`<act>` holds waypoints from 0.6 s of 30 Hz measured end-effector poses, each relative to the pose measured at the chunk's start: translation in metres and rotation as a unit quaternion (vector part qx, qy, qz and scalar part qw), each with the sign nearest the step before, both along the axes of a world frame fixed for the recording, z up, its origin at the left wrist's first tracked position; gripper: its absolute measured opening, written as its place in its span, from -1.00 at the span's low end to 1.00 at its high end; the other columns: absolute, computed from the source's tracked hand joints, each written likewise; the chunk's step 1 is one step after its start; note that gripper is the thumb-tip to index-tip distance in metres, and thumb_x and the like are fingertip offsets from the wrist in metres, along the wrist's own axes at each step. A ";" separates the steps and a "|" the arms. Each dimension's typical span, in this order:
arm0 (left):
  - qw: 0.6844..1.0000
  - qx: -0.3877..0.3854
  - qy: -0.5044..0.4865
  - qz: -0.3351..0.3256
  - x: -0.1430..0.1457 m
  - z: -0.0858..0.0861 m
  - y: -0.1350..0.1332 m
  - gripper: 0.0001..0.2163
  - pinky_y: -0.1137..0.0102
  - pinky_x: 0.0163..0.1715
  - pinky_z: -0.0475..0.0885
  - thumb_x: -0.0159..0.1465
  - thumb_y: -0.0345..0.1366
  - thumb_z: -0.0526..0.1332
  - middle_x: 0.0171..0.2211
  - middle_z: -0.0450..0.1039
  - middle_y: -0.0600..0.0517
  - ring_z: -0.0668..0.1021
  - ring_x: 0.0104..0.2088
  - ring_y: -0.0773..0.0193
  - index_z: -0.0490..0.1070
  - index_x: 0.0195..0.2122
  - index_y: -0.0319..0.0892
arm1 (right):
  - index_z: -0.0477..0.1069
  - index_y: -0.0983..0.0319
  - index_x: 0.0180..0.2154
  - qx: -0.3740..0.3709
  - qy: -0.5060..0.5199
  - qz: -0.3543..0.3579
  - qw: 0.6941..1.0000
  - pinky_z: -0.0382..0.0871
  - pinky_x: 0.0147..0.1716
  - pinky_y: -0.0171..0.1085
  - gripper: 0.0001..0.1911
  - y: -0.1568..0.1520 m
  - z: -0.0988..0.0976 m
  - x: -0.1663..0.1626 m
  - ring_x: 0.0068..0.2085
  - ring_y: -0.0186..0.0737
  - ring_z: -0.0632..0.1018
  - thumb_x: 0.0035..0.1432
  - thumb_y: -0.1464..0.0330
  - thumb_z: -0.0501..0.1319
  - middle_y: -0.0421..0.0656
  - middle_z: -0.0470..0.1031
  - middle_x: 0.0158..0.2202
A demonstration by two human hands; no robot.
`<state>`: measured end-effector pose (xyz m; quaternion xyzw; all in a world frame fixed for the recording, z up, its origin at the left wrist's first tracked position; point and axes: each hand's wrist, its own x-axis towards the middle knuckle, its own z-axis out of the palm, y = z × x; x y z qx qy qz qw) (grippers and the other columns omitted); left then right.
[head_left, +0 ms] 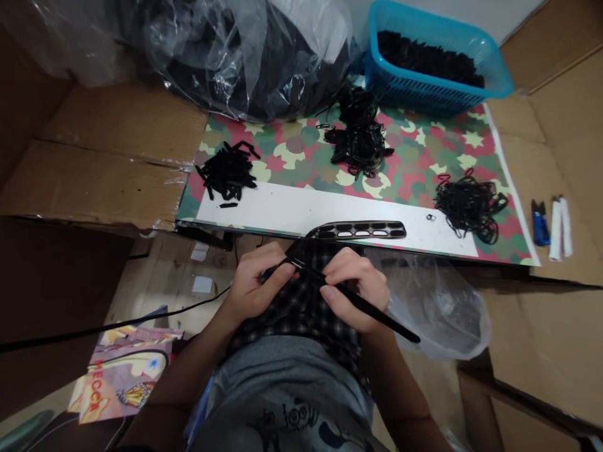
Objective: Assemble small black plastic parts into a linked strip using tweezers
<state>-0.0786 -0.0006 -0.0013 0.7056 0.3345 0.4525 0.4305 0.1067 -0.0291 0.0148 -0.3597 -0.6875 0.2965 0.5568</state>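
Above my lap, both hands hold one long, bent black piece (365,306), apparently plastic. One arm has a row of slots and lies over the table's front edge; the other is plain and tapers to the lower right. My left hand (258,279) pinches it near the bend, thumb on top. My right hand (357,287) grips the plain arm further along with thumb and fingers. Any small part between the fingertips is too dark to make out. Beyond them on the table are a pile of short black strips (228,171) and a tangle of thin black loops (471,207).
A camouflage-patterned sheet (414,169) and a white strip (292,204) cover the table. At the back stand a clear bag (245,63) of black material and a blue basket (424,85) of black pieces. Another black heap (360,147) lies mid-table. Blue-handled nippers (540,224) lie right.
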 end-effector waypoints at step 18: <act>0.980 -0.137 -0.105 -0.102 0.005 -0.002 0.004 -0.67 0.38 -0.44 0.24 0.37 -0.19 0.19 -0.53 0.36 0.04 0.41 -0.47 0.32 0.47 -0.52 -0.22 | 0.39 0.14 -0.41 -0.238 0.370 0.130 0.889 0.13 -0.53 -0.29 -0.88 0.020 -0.022 -0.004 -0.55 -0.27 0.33 0.00 0.47 0.27 -0.30 0.43 -0.58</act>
